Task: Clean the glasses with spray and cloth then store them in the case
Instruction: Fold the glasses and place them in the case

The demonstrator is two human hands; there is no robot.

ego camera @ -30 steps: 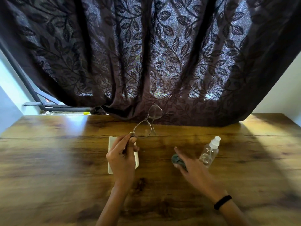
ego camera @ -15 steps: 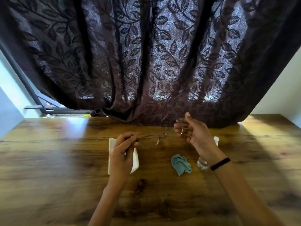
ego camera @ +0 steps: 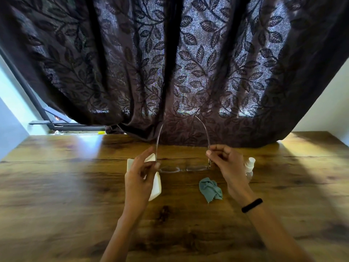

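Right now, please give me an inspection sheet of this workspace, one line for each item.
Surface: wooden table, bare apart from the job's things.
Glasses: held above the table, temples unfolded and pointing away from the person.
Cloth: teal, crumpled, lying on the table between the hands.
Spray bottle: on the table behind the right hand, partly hidden.
Case: white, on the table under the left hand, partly hidden.
Clutter: nothing seen.
Hands: left hand pinches the left temple end; right hand pinches the right one.
Cables: nothing seen.
Surroundings: dark leaf-patterned curtain hanging down to the table's far edge.
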